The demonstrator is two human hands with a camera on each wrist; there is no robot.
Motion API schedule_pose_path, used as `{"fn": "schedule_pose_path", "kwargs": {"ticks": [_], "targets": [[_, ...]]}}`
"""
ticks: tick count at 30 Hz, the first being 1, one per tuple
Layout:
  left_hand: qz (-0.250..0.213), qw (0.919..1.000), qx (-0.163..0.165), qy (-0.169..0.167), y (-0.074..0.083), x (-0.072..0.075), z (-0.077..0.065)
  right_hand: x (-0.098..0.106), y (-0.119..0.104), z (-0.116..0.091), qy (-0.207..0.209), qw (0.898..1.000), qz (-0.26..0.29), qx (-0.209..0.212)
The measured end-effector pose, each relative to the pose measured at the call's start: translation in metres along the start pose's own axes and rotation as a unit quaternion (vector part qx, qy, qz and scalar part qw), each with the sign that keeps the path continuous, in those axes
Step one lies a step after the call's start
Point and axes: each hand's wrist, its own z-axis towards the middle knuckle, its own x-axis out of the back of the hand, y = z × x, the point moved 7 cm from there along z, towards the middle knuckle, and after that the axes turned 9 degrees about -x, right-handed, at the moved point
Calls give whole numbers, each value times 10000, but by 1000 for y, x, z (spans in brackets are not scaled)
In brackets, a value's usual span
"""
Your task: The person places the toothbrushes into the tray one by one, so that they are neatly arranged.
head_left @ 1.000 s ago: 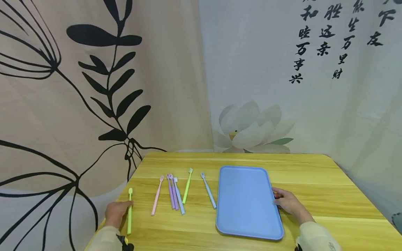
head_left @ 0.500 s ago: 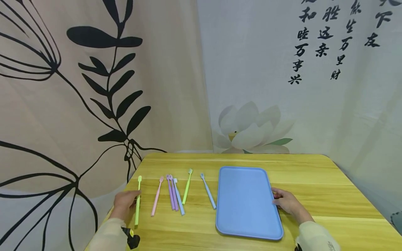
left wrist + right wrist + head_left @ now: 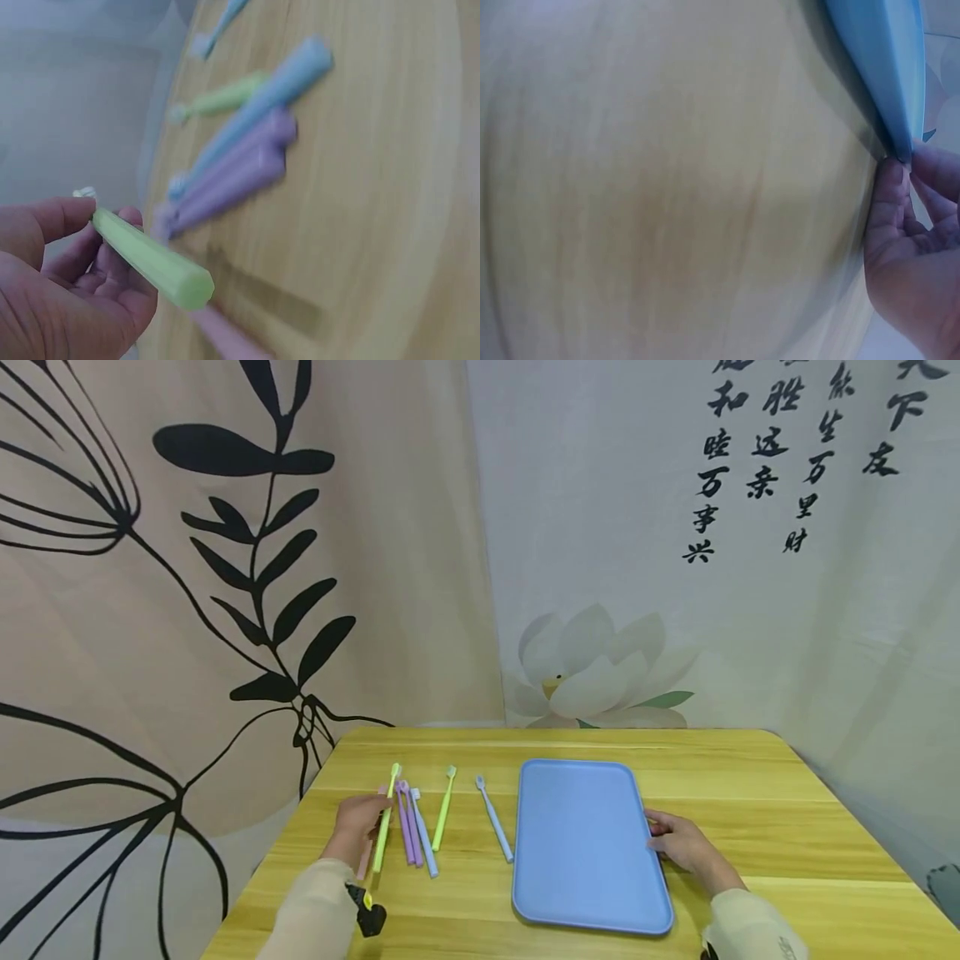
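In the head view my left hand (image 3: 356, 828) pinches a light green toothbrush (image 3: 382, 839) by its handle, bristle end pointing away from me. It hangs over a pink toothbrush (image 3: 364, 862), which it and the hand partly cover. The left wrist view shows thumb and fingers around the green handle (image 3: 154, 259), with its shadow on the wood below. Just right of it lie two purple toothbrushes (image 3: 232, 176) and a blue toothbrush (image 3: 262, 101). My right hand (image 3: 686, 845) pinches the right rim of a blue tray (image 3: 592, 847); the right wrist view shows thumb and fingers at that rim.
Another green toothbrush (image 3: 444, 810) lies right of the group. A second blue toothbrush (image 3: 495, 820) lies slanted, its handle end close to the tray's left side. The wooden table (image 3: 465, 910) runs back to a printed curtain (image 3: 420, 568).
My left hand has carried the green toothbrush rightward from the table's left side to over the pink toothbrush. The right hand stays on the tray's rim, and the tray keeps its place.
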Motion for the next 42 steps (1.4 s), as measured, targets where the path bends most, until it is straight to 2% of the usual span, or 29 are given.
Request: {"fn": "schedule_pose_path", "kwargs": {"ticks": [5,9,18,22,32,38,42], "targets": [[-18,9998,-105,-171,12,-37,-1,1,-3,-3,-3,10000,47,-37],[-4,9989,-178,-439,22,-70,-6,1,-5,-4,23,10000,2,-28],[-727,9928,-183,-931,34,-149,-22,0,-5,-5,75,10000,7,53],[-757,9907,-253,-1101,39,-178,-30,-1,-5,-6,71,9999,84,49],[-677,9914,-423,-1035,52,-230,-46,-1,-1,-4,136,9999,88,-58],[-448,9942,-486,-849,52,-254,-51,-1,-1,-3,192,9998,78,-13],[-388,9940,-498,-894,49,-268,-57,-3,-1,-3,203,9997,144,-9]]}}
